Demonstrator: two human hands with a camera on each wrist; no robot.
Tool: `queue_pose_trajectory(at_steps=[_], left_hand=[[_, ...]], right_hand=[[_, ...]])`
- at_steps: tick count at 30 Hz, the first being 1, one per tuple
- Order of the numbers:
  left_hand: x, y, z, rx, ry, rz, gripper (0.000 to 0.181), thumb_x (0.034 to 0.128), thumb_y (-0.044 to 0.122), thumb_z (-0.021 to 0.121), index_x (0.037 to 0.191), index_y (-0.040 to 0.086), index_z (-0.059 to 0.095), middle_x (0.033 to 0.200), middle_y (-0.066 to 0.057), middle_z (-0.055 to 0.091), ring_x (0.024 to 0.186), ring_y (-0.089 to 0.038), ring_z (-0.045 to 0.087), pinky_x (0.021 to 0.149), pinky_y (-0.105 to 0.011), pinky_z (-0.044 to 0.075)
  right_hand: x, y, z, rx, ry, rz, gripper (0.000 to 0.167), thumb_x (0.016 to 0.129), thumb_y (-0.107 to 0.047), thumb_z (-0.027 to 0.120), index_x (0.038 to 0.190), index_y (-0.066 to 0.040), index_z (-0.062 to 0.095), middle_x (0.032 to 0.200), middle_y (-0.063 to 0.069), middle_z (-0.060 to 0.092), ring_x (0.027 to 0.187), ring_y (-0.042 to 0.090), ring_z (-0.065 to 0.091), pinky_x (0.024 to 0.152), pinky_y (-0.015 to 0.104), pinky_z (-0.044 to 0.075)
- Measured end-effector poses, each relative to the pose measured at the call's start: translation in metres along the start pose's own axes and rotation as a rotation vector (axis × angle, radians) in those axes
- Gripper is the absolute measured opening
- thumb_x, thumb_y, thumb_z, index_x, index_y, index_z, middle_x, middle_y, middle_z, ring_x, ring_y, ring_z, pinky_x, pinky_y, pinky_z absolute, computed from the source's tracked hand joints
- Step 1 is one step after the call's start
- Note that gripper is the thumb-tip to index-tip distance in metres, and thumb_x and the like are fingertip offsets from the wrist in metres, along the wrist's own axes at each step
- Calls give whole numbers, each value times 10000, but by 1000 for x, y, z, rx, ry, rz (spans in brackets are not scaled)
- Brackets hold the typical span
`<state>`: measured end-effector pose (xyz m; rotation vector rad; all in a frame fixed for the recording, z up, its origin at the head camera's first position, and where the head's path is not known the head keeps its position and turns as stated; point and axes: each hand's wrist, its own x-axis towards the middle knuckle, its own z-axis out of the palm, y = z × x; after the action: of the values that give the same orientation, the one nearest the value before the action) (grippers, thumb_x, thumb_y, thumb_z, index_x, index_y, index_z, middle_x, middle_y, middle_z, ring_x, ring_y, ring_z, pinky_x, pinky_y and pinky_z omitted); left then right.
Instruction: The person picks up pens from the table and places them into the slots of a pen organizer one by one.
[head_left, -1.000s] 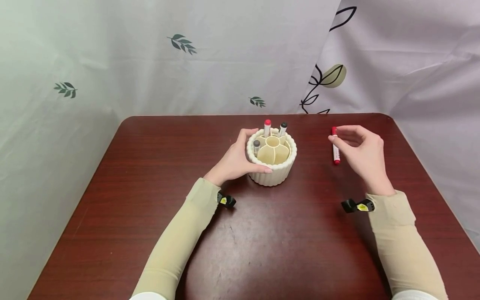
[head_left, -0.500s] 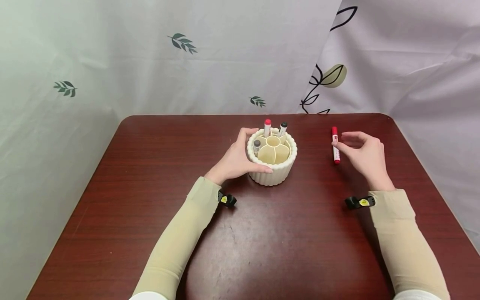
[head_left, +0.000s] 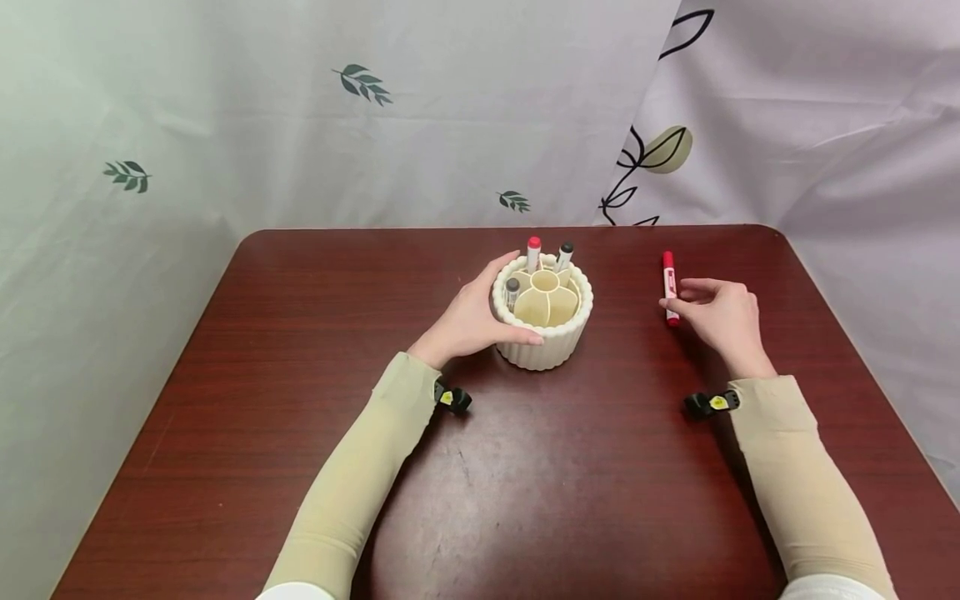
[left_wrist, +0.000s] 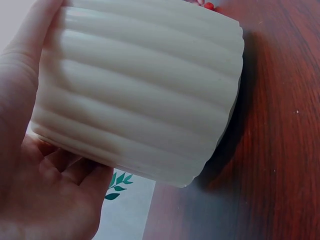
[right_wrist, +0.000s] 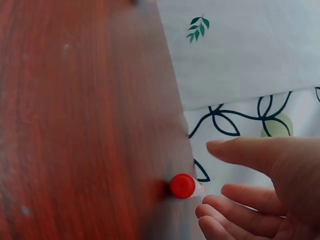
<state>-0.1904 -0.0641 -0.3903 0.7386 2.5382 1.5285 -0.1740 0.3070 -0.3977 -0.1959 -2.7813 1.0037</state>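
Observation:
My left hand (head_left: 468,321) grips a cream ribbed pen holder (head_left: 543,346), thumb along its near side and fingers round the far left side. In the left wrist view the pen holder (left_wrist: 145,85) fills most of the frame. Standing in its petal-shaped compartments are a red-capped marker (head_left: 533,254), a black-capped marker (head_left: 565,257) and a grey-capped marker (head_left: 512,293). My right hand (head_left: 723,321) hovers at a red marker (head_left: 670,287) lying on the table, thumb over its lower part. In the right wrist view, thumb and fingers (right_wrist: 250,207) stand apart near the marker's red end (right_wrist: 182,186).
The dark red wooden table (head_left: 570,475) ends at the back against a pale curtain (head_left: 435,125) with leaf prints. A black wrist camera (head_left: 453,398) sits on the left sleeve, another black wrist camera (head_left: 711,405) on the right.
My right hand has moved down along the red marker, toward its near end, and closer to it. The left hand and pen holder have stayed put.

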Motion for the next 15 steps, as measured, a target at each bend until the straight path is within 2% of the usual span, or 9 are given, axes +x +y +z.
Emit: queue_pose_trajectory(at_steps=[3,5,15], left_hand=[[0,0,0,0,-2,-4,1199,623,455,982,1595,270,304,1467,125,492,1280,-44,476,1068,-334,401],[0,0,0,-1,-2,-5,1199,621,455,982,1593,270,306,1463,123,494,1278,-47,477,1067,-333,402],[0,2,-1,-1,-3,-8,1197,615,440,989,1587,266,313,1456,122,500,1270,-47,483,1058,-328,410]], right_hand=[[0,1,3,-23,-13,-1,486,847,-309,849,1186,18,732,1015,204,740,921,246,673,786,376,390],[0,2,5,-32,-23,-5,471,850,-284,846,1188,21,727,994,212,739,965,341,650,777,393,384],[0,3,10,-57,-46,-1,414,864,-188,823,1204,23,715,941,194,741,836,314,637,692,367,408]])
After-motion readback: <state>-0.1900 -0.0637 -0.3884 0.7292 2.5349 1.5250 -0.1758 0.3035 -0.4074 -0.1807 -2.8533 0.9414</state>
